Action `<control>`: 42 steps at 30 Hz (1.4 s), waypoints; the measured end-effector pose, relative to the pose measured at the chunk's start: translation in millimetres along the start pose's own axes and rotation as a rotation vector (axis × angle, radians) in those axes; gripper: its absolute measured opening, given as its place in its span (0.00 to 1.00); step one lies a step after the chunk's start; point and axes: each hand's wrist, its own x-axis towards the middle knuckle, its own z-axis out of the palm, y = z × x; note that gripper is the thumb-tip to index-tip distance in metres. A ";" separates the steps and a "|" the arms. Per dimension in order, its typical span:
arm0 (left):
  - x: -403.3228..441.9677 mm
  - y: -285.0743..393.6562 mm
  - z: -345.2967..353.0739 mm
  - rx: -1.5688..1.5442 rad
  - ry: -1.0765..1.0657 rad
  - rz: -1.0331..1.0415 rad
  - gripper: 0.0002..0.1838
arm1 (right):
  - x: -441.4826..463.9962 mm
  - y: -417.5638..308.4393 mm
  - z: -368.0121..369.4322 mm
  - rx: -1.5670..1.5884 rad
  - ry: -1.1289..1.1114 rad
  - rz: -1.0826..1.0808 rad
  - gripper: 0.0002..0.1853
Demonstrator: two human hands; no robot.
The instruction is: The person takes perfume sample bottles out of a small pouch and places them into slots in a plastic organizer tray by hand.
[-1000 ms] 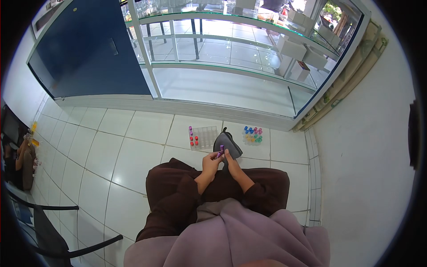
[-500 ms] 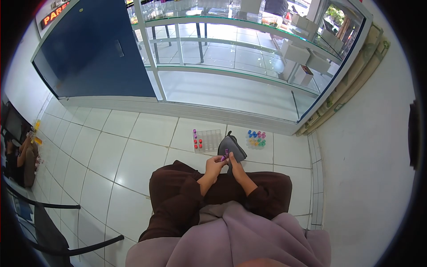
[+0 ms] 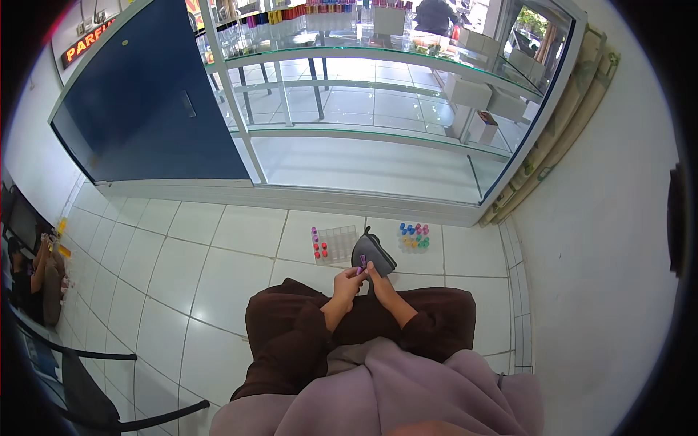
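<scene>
My left hand (image 3: 346, 287) is closed, its fingertips pinching a small purple tube-like piece (image 3: 360, 271). My right hand (image 3: 383, 287) is beside it, closed on a second purple tube-like piece (image 3: 363, 259) that stands close above the first. Whether the two pieces touch I cannot tell. Just beyond my fingers lies a grey zip pouch (image 3: 375, 256) with black trim. To its left is a clear compartment tray (image 3: 342, 245) with red and purple pieces in its left columns. On the right, a cluster of blue, pink, yellow and green pieces (image 3: 414, 236) stands on the floor.
Ahead is a glass display case (image 3: 378, 185) with white boxes and bottles, beside a blue sliding panel (image 3: 138, 102). White tiles (image 3: 182, 269) cover the floor. A chair's black armrest (image 3: 163, 416) is at lower left. A person (image 3: 36, 272) sits at far left.
The view has tilted up slightly, so the floor things appear lower. The two purple pieces, apart before, are now closer together between my hands.
</scene>
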 end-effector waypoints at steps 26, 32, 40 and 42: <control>8.8 7.8 -5.0 -0.061 -0.012 0.031 0.13 | -10.6 -15.6 15.2 0.054 0.025 -0.113 0.25; 15.8 -6.9 1.2 0.069 -0.080 0.228 0.12 | -2.1 -3.6 3.7 0.011 -0.044 -0.098 0.24; 4.3 30.4 -8.1 0.210 -0.226 0.061 0.14 | 1.0 -26.5 -6.0 -0.185 0.275 -0.351 0.25; 5.0 32.7 -10.1 0.170 -0.172 0.075 0.15 | -1.3 -28.4 -4.5 -0.264 0.274 -0.404 0.22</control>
